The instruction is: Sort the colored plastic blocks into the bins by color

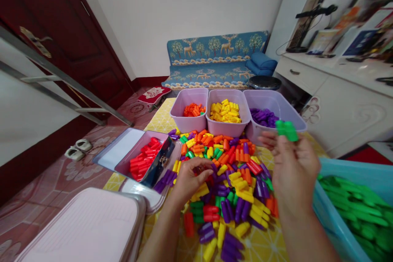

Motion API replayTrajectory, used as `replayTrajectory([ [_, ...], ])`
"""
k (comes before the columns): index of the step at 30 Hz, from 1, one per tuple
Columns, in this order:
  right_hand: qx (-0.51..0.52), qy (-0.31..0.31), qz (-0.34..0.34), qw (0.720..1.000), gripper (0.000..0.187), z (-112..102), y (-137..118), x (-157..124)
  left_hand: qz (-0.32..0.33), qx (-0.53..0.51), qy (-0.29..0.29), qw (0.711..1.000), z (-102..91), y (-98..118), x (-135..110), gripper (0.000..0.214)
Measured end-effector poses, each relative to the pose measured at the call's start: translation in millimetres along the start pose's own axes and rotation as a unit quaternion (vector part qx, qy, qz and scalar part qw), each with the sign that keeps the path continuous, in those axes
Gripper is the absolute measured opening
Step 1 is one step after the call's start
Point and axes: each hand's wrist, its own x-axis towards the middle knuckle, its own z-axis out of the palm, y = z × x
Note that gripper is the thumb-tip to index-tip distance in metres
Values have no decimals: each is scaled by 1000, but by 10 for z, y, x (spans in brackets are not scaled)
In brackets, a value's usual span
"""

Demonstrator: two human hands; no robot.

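My right hand (pixel 293 168) is raised at the right, its thumb and fingers closed on a green plastic piece (pixel 287 130) that looks like short tubes joined side by side. Lower and to the left, my left hand (pixel 193 178) reaches into a loose pile of plastic pieces (pixel 244 184) in yellow, purple, orange, red and green. Its fingers are curled together just over the pile; what they hold, if anything, is hidden. A teal bin (pixel 325 168) full of green pieces stands beside my right forearm.
Behind the pile stand lilac tubs with orange (pixel 188 123), yellow (pixel 227 129) and purple pieces (pixel 264 117). An open box (pixel 124 163) of red pieces sits at the left, near stacked pale lids (pixel 89 225). A yellow patterned cloth (pixel 159 116) covers the table.
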Motion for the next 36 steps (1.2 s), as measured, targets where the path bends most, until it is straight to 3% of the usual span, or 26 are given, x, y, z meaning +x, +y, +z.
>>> replayTrajectory([
  [2,88,97,-63,989,7,-8,-69,21,9,21,-2,1000,-5,5,1,13],
  [5,114,153,-87,978,10,-103,-78,73,38,68,8,997,-27,28,7,16],
  [8,90,163,-70,980,24,-282,-32,141,63,95,7,993,-58,47,14,21],
  [12,54,131,-62,988,47,-452,-60,158,67,121,-31,990,-69,24,6,36],
  [14,58,129,-72,987,49,-422,-103,120,68,142,-51,986,-55,1,-7,45],
  [18,21,142,-109,984,33,-194,-30,45,68,174,-64,980,-12,-11,-20,45],
  [20,-83,72,-93,990,31,-110,135,38,65,184,-60,979,6,-2,-12,42],
  [22,-234,-60,-68,968,32,-93,356,41,62,189,-49,979,20,1,3,36],
  [24,-386,-156,-79,906,34,-131,573,37,56,190,-21,980,29,-12,18,25],
  [27,-526,-226,-56,818,35,-206,785,11,22,174,55,983,37,-54,32,16],
  [29,-552,-242,-53,796,33,-218,829,-7,-5,136,93,986,41,-87,34,18],
  [31,-516,-251,-54,817,31,-181,810,-28,-21,77,110,991,47,-115,32,22],
  [33,-420,-261,-32,869,30,-100,754,-64,-29,25,112,993,53,-132,28,28],
  [36,-233,-271,61,932,33,53,636,-162,-35,-4,106,994,52,-109,25,33],
])
